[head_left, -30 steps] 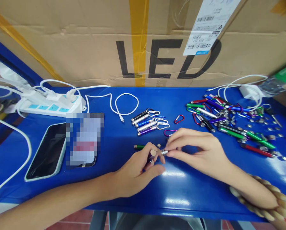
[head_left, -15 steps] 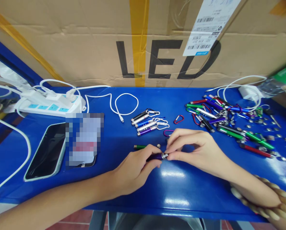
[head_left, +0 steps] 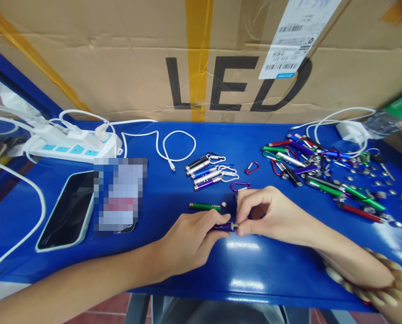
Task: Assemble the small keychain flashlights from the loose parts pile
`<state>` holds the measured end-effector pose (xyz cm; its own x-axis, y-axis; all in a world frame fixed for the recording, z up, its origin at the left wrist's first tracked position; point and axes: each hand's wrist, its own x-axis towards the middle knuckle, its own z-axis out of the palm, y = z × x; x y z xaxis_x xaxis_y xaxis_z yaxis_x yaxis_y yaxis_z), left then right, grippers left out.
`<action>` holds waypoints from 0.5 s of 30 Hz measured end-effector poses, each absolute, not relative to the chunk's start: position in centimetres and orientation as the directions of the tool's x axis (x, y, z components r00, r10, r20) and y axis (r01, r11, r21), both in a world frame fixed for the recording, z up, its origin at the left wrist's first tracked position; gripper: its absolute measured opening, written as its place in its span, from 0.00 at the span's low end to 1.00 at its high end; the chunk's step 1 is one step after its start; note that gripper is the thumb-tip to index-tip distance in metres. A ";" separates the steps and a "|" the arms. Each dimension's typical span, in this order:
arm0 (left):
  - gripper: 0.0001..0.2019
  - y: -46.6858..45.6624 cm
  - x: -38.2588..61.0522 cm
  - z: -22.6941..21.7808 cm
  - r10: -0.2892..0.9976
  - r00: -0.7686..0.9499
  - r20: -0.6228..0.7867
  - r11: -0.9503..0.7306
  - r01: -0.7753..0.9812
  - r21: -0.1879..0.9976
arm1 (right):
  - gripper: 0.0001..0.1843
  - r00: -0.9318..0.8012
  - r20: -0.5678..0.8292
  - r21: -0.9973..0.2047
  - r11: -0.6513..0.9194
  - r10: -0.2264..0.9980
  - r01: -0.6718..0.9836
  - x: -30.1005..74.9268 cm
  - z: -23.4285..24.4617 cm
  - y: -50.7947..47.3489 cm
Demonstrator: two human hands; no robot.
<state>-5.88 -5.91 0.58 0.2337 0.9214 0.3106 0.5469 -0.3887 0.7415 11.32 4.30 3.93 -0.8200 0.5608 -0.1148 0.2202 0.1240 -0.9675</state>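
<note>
My left hand [head_left: 187,240] is closed round the barrel of a small purple flashlight [head_left: 223,227], which lies nearly level above the blue table. At its right end, the thumb and fingertips of my right hand [head_left: 277,213] pinch the silver end piece [head_left: 234,226]; the fingers partly cover it. Just behind my hands lie a green flashlight body [head_left: 204,206] and a small round silver piece [head_left: 224,204]. A purple carabiner [head_left: 236,186] lies beyond my right hand, with a red carabiner [head_left: 252,168] farther back.
Several finished-looking flashlights with clips [head_left: 207,174] lie in a row. At right is a pile of coloured flashlight parts [head_left: 305,155]. Left are a phone [head_left: 68,211], a second, blurred phone [head_left: 122,193] and a power strip [head_left: 76,146]. A cardboard box [head_left: 120,67] stands behind.
Both hands have shifted slightly right and toward me with the purple flashlight. More of the green body and the purple carabiner now shows. My right fingers have changed their pinch.
</note>
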 end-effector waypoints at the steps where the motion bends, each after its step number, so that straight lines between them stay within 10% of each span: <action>1: 0.02 -5.9 -5.9 0.5 0.918 0.230 0.324 -0.397 0.551 0.734 | 0.09 -0.822 -0.127 -0.966 0.119 0.556 0.230 11.3 4.0 4.2; 15: 0.10 -5.2 -6.3 1.2 0.908 0.248 0.337 -0.417 0.606 0.677 | 0.15 -0.764 -0.105 -0.940 0.186 0.637 0.285 11.1 4.1 3.9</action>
